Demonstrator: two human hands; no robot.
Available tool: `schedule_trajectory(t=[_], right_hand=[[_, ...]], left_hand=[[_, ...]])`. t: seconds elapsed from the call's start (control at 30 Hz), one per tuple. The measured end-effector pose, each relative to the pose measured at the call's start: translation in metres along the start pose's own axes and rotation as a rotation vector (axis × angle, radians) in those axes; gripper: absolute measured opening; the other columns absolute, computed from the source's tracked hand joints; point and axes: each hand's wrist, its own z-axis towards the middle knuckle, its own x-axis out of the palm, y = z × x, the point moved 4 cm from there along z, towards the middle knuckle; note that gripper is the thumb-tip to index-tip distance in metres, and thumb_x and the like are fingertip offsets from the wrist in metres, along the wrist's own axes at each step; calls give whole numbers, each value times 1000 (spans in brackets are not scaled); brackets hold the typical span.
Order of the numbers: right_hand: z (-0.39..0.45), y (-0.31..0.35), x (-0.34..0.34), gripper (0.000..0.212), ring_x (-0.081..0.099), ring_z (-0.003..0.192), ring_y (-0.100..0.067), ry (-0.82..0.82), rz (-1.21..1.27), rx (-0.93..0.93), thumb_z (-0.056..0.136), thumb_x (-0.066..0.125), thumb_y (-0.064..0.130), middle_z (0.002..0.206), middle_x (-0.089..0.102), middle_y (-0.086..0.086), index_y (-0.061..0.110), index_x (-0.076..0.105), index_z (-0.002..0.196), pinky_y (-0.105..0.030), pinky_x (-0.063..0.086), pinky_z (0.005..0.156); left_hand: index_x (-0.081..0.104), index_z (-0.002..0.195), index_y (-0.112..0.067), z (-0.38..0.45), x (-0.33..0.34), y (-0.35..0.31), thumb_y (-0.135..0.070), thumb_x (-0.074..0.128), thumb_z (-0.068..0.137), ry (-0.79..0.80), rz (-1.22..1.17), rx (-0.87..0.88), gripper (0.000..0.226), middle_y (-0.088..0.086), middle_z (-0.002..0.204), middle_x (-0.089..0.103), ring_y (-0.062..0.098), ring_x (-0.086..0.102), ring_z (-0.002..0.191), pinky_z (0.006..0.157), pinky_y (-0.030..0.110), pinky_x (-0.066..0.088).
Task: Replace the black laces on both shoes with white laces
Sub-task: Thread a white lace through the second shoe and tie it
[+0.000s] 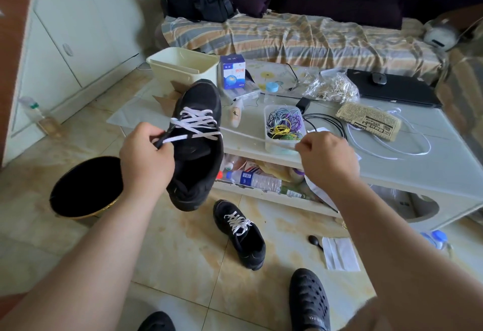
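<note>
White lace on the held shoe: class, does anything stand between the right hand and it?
Nothing visible does. The right hand already pinches the white lace, which runs taut and unobstructed to the held shoe; the left hand grips the other end.

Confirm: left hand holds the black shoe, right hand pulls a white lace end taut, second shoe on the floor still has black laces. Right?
Not quite. In the head view the second shoe on the floor already has white laces. The rest holds: left hand holds the black shoe, right hand pulls the white lace end taut.
</note>
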Motion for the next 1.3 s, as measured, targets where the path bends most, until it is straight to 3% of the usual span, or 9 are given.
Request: schedule_trajectory(t=[0.2,0.33,0.53,0.63,0.77,0.9,1.0,1.17,1.3], right_hand=[[-21,42,13,26,63,108,-14,-14,340,-237,100,63,33,129,65,10,30,74,124,-26,43,87],[-28,57,23,25,59,96,-6,113,447,-222,104,56,32,116,70,18,35,68,126,-23,37,80],[-27,50,29,11,55,65,4,163,390,-241,103,58,31,68,64,22,31,67,96,-23,40,61],[-20,40,18,19,60,64,-9,124,344,-174,98,56,26,68,68,12,22,65,82,-29,48,62],[-11,25,4,24,62,78,-26,132,346,-45,100,57,37,74,68,0,20,71,89,-33,45,64],[-12,26,2,39,57,95,-29,151,257,0,100,47,57,100,63,-6,24,59,115,-36,38,77],[-12,24,-5,28,52,97,-30,171,261,92,96,46,43,107,52,-8,23,51,115,-37,36,82],[-13,27,-19,18,60,93,-31,216,229,44,91,42,24,90,66,-9,18,56,100,-39,51,79],[-18,41,-20,25,58,68,-13,197,355,-79,93,45,15,76,63,7,27,67,95,-26,40,55]], left_hand=[[62,92,-23,-19,11,-20,-7,63,85,62,-48,44,17,-9,81,64,25,59,80,70,31,41],[63,94,-19,-34,20,-34,-5,63,86,123,-59,143,16,-10,84,63,15,56,76,62,15,36],[67,98,-15,-40,21,-34,-5,65,87,156,-31,162,15,-15,84,57,17,57,78,64,20,34],[68,97,-21,-29,19,-26,-8,64,87,162,-31,117,17,-11,86,66,14,59,78,66,15,39],[68,95,-30,-22,14,-22,-12,63,86,161,-51,43,21,-15,85,68,19,62,88,78,35,51],[70,99,-31,-29,21,-24,-16,66,88,224,-69,-14,18,-15,89,69,6,63,83,67,16,42],[74,102,-29,-35,23,-29,-16,68,89,241,-64,-25,19,-19,83,63,0,61,80,66,18,43],[74,104,-30,-36,22,-29,-19,68,88,245,-76,-31,20,-18,83,67,-6,60,81,66,16,44],[75,102,-28,-38,23,-33,-18,69,89,240,-110,-28,17,-18,82,66,-7,60,84,70,19,48]])
